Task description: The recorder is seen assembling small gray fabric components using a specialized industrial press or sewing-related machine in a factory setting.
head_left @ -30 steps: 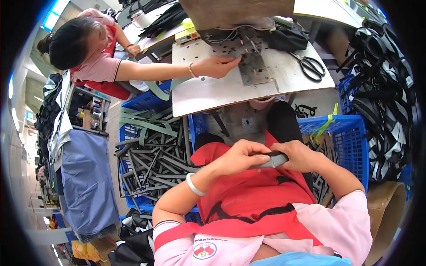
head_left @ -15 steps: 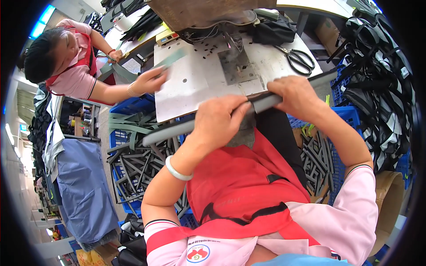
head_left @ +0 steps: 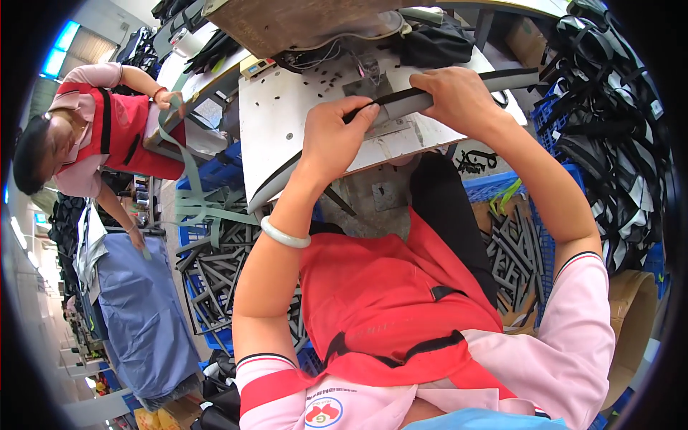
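Observation:
A long grey padded strip with a black edge point(head_left: 403, 107) stretches between my hands over the front of a white sewing table point(head_left: 276, 115). My left hand point(head_left: 335, 136) pinches it near the middle, thumb on top. Farther right, my right hand point(head_left: 459, 102) grips it with bent fingers. The strip's right end sticks out past that hand; its left end passes behind my left wrist toward the table's front left corner. Beyond the strip are the sewing machine's needle area point(head_left: 367, 68) and a metal plate point(head_left: 398, 129), partly covered by the strip and my hands.
Blue crates of grey strips stand below left point(head_left: 223, 276) and right point(head_left: 514, 251). Black straps point(head_left: 609, 143) are heaped at the right, beside a cardboard box point(head_left: 631, 315). A co-worker point(head_left: 107, 136) at the left holds pale green webbing point(head_left: 188, 168). Blue cloth point(head_left: 140, 301) covers something nearby.
Both my hands have lifted the strip forward, from the table's front edge to over the plate. The co-worker has drawn back left from the table, one hand now by the blue cloth.

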A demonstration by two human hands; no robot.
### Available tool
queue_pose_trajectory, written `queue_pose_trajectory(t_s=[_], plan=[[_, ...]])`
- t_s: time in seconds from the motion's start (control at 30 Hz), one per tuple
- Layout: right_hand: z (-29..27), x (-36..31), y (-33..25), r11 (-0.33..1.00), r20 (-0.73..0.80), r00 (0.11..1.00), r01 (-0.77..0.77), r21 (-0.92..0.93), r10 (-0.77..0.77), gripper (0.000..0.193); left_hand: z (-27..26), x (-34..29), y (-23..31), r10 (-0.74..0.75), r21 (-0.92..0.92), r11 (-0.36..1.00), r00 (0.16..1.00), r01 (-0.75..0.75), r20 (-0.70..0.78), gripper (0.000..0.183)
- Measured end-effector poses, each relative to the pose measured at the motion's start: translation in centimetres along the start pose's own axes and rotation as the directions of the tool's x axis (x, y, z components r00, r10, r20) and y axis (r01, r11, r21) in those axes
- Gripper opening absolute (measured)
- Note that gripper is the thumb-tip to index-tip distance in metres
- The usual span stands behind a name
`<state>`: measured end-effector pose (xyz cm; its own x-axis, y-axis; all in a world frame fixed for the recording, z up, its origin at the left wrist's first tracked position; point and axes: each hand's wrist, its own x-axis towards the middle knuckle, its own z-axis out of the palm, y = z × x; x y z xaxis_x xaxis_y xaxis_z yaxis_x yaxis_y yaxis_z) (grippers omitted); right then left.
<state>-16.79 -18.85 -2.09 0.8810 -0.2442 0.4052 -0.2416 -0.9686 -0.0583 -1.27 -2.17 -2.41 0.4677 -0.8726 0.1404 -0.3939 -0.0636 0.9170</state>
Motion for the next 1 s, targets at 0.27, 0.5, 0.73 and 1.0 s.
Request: queue_pose_trajectory(t_s=[0.27, 0.5, 0.73, 1.0], plan=[[0.5, 1.0, 0.6, 1.0, 0.038, 0.999, -0.027, -0.011, 0.027, 0.028, 0.0, 1.7, -1.5, 0.037, -0.024, 0.999, 0.999, -0.037, 0.004, 0.025], [1.8, 1.4, 1.6, 1.0, -0.019, 1.0, 0.004, -0.023, -0.004, 0.035, -0.4, 2.6, -1.7, -0.018, 0.009, 1.0, 0.999, 0.018, 0.04, 0.026], [2.1, 3.3, 2.5, 0.994, 0.043, 0.996, -0.078, -0.08, 0.081, 0.038, -0.6, 4.3, -2.0, -0.025, -0.046, 0.999, 0.999, 0.026, 0.035, 0.025], [-0.2, -5.2, -8.2, 0.954, 0.184, 0.965, 0.131, 0.271, -0.185, 0.039, -2.0, -1.0, -2.1, -0.038, 0.184, 0.982, 0.999, 0.031, 0.031, 0.026]])
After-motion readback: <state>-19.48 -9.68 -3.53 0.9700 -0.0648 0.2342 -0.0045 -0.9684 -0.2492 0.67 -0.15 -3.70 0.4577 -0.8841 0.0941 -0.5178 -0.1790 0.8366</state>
